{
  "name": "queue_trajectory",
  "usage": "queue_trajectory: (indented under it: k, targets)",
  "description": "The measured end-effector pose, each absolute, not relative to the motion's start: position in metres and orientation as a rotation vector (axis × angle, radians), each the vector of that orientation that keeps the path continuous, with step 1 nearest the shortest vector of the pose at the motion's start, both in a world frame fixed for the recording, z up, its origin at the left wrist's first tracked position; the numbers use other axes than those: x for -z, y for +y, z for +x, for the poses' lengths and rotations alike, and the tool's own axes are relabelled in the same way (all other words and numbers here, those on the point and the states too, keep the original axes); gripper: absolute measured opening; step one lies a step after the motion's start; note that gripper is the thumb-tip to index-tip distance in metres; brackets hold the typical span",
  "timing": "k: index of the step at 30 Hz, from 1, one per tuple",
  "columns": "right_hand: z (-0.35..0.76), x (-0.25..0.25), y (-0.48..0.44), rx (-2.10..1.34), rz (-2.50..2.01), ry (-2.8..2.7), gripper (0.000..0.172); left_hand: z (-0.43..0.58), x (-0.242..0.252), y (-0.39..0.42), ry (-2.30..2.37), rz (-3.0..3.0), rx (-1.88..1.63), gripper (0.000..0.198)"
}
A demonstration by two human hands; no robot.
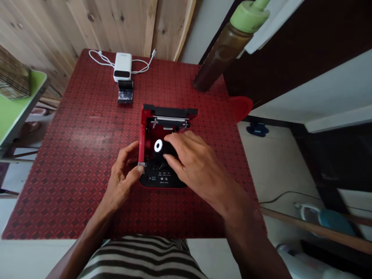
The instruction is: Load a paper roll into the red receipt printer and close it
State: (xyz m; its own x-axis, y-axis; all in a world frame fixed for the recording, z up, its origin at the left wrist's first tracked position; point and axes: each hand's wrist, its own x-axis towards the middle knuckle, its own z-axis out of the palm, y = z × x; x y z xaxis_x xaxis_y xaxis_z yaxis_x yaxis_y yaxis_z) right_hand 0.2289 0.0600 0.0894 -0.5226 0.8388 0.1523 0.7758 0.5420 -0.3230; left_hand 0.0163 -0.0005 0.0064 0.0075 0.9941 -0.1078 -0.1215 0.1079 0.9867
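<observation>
A small red and black printer stands on the table with its lid raised. My left hand grips its left side, thumb on the front left corner and the fingers behind the red wall. Over the open compartment, my right hand pinches a black roll with a white core end facing left. Thumb and forefinger close round the roll, and the hand hides its right end. I cannot tell whether the roll rests in the compartment or is held just above it.
Behind the printer lie a used black ribbon roll and a white power bank with a white cable. A tall brown bottle with a green cap stands at the back right of the red-patterned table. A red stool is beyond the right edge.
</observation>
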Motion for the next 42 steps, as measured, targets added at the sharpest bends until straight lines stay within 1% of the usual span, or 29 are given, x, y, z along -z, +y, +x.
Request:
queue_trajectory:
  k: [4,9,19,23,25,28,32,37,42]
  targets:
    - [0.211,-0.087,0.068,-0.252,-1.42,-2.714,0.027,0.016,-0.006,0.0,1.156,1.044,-1.186,0.06]
    - [0.196,-0.087,0.083,-0.29,-1.542,-2.809,0.027,0.018,-0.009,0.001,1.17,1.001,-1.175,0.06]
    - [0.192,-0.07,0.097,-0.429,-1.628,-2.785,0.026,0.018,-0.007,0.0,1.195,0.998,-1.159,0.062]
    - [0.203,-0.074,0.091,-0.528,-1.523,-2.675,0.033,0.017,-0.007,0.0,1.182,0.999,-1.158,0.061]
    - [0.214,-0.081,0.085,-0.58,-1.39,-2.605,0.037,0.016,-0.006,0.0,1.172,1.01,-1.165,0.06]
    - [0.23,-0.092,0.076,-0.639,-1.163,-2.596,0.038,0.016,-0.007,-0.001,1.163,1.031,-1.174,0.059]
    - [0.235,-0.091,0.077,-0.646,-1.12,-2.662,0.034,0.017,-0.007,-0.001,1.182,1.016,-1.17,0.059]
    - [0.232,-0.076,0.09,-0.773,-0.977,-2.764,0.028,0.017,-0.006,0.0,1.176,1.031,-1.17,0.061]
    - [0.238,-0.077,0.087,-0.699,-1.025,-2.626,0.022,0.017,-0.007,0.002,1.167,1.027,-1.179,0.059]
